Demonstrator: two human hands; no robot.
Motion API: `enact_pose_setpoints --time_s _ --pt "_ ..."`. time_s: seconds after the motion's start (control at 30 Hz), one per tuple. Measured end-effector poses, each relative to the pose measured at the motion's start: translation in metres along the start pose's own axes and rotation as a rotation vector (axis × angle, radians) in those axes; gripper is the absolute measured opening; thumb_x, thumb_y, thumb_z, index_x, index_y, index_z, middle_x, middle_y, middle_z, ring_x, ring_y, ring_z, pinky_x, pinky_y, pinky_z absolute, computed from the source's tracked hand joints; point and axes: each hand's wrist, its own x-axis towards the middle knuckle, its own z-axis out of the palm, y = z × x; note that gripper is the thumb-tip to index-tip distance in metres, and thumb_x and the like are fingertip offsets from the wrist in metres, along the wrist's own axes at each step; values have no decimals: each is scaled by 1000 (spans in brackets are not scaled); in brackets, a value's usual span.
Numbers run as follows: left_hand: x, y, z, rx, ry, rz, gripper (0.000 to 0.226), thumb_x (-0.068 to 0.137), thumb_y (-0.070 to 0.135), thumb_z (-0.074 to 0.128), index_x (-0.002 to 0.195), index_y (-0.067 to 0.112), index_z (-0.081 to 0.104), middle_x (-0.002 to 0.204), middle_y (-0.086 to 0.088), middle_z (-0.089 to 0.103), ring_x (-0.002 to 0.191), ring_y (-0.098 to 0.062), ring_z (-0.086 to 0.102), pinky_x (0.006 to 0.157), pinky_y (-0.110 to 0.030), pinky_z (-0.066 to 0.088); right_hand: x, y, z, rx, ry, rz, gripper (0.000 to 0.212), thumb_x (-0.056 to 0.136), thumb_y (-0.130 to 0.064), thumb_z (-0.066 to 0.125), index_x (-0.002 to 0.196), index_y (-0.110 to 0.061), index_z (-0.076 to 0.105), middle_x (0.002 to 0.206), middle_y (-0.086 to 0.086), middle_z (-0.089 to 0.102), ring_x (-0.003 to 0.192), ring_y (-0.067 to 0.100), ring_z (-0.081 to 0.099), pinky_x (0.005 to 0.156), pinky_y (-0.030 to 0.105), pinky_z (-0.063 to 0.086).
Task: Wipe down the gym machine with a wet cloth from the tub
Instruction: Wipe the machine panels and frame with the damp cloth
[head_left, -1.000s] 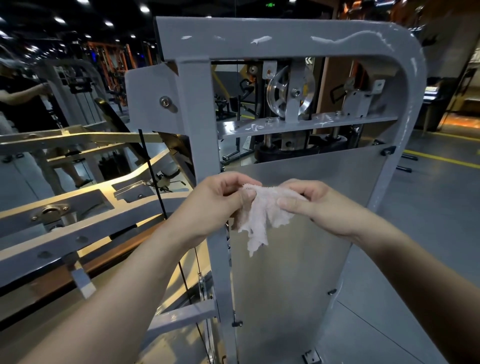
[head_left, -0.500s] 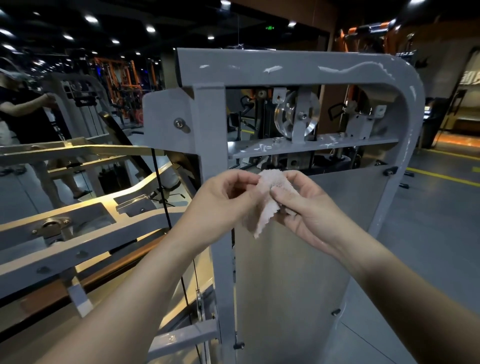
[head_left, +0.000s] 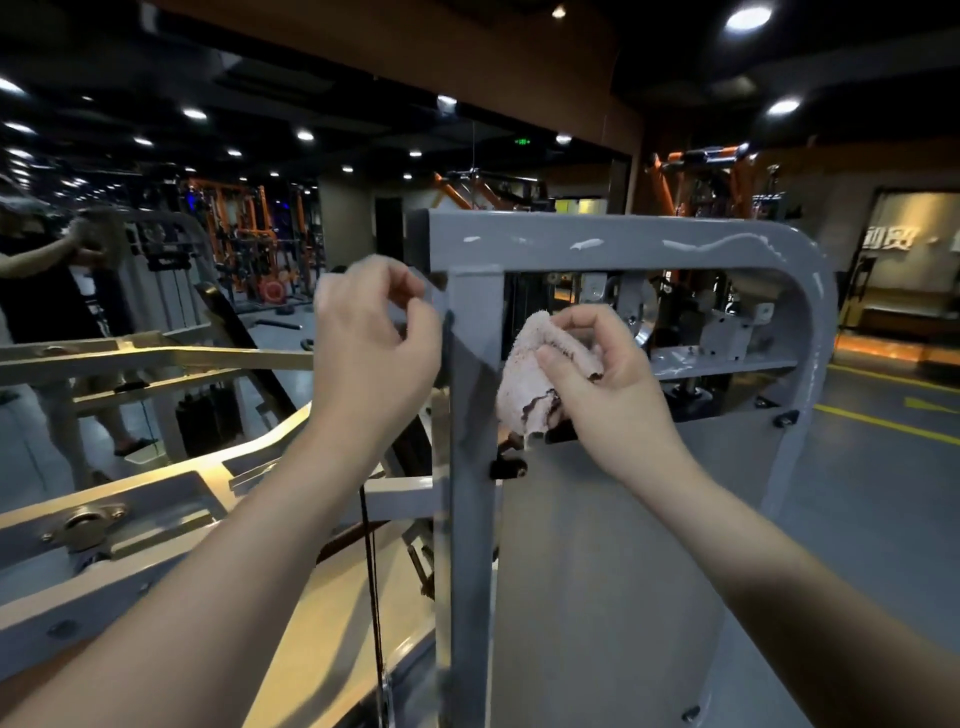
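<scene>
A grey steel gym machine frame stands in front of me, with a vertical post and a flat panel below. My right hand grips a bunched pale pink cloth just right of the post, in front of the opening with the pulley. My left hand hovers left of the post with fingers loosely curled, holding nothing. The tub is out of view.
A beige lever arm of the machine stretches to the left, with a thin black cable hanging beside the post. A mirror at left reflects a person. Grey floor with yellow lines lies to the right.
My left hand has let go of the cloth and moved up and left. My right hand now holds the folded cloth alone, higher against the frame. The view has tilted upward.
</scene>
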Motion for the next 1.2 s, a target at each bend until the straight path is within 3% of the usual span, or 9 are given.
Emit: enact_pose_setpoints --time_s 0.1,0.17,0.37,0.53,0.67,0.83,0.97,1.1,1.2 --pt "35 -12 2 69 89 84 15 99 27 47 106 19 56 103 8 49 108 -16 44 86 -24 38 12 -17 7 -165 75 -207 27 97 -13 66 117 -32 65 112 -8 58 110 -3 55 92 12 44" --pt "56 -17 7 79 74 66 22 104 33 40 109 18 55 109 3 50 106 -15 44 88 -31 41 21 -25 13 -300 159 -350 27 97 -11 67 121 -22 70 113 0 55 108 -2 53 91 6 40" --pt "67 -31 31 103 64 64 37 109 42 26 118 21 55 109 5 53 98 -15 54 78 -38 46 40 -36 38 -550 331 -592 36 94 -5 66 130 -11 67 124 13 53 105 10 51 90 6 43" --pt "66 -36 36 196 123 68 43 108 41 23 121 22 59 110 4 59 95 -15 56 70 -30 33 59 -30 61 -708 321 -708 39 95 -1 63 133 -7 65 121 15 60 104 27 59 88 32 53" --pt "64 -42 37 179 130 99 44 108 40 24 127 21 60 114 2 61 100 -16 57 73 -30 32 65 -14 67 -893 327 -790 43 93 6 57 136 -1 63 118 15 56 96 32 53 85 33 47" --pt "64 -45 38 184 132 111 45 109 40 24 131 21 58 118 2 61 100 -14 57 73 -28 31 68 -20 65 -924 367 -738 41 90 10 61 129 0 66 105 17 59 90 30 52 80 34 47" --pt "64 -46 39 187 134 114 47 109 40 24 133 20 59 120 1 61 102 -15 58 74 -28 32 59 -15 65 -949 296 -746 43 89 12 60 131 2 64 104 17 59 89 25 44 81 25 36" --pt "63 -46 40 204 151 104 48 109 40 24 136 21 59 123 1 62 103 -16 59 73 -27 31 69 -21 48 -948 354 -662 36 92 5 63 128 0 65 101 15 57 89 24 47 76 27 40" --pt "63 -46 39 207 152 109 48 109 39 24 136 19 58 123 0 62 99 -17 61 70 -28 31 65 -25 65 -924 340 -681 38 91 7 56 128 3 64 102 16 56 89 21 43 80 20 29"
